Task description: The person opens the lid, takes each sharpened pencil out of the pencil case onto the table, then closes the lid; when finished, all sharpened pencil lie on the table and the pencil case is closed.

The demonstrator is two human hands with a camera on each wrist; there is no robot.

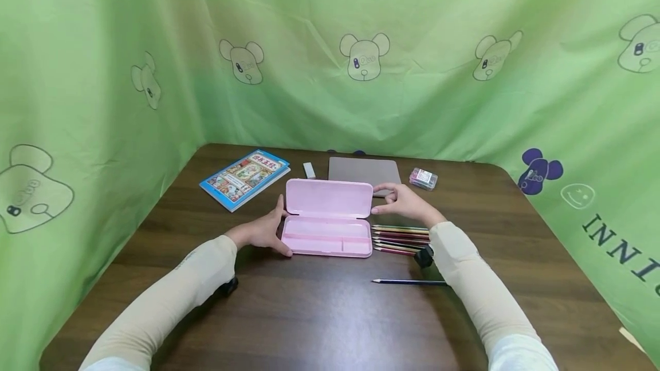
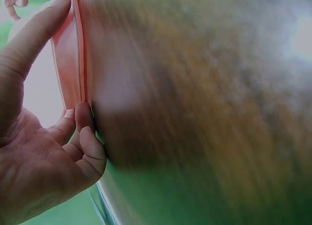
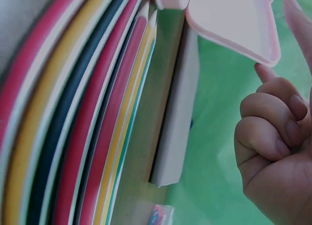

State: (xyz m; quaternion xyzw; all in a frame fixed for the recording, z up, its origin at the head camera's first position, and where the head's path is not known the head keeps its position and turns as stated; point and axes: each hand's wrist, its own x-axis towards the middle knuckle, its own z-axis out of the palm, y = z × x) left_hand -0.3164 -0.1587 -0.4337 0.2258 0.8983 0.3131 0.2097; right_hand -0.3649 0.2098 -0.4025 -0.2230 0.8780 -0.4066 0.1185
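A pink pencil case lies on the table with its lid raised, and its compartments show no contents. My left hand grips the case's left end, thumb at the front edge and fingers at the back. In the left wrist view, the thumb lies along the pink side. My right hand is at the lid's right edge. From the right wrist, the index fingertip meets the lid's corner, with the thumb apart from it and the other fingers curled.
Several colored pencils lie right of the case, and a dark pencil lies nearer the front. Behind stand a grey flat notebook, a white eraser and a small clear box. A blue book lies back left.
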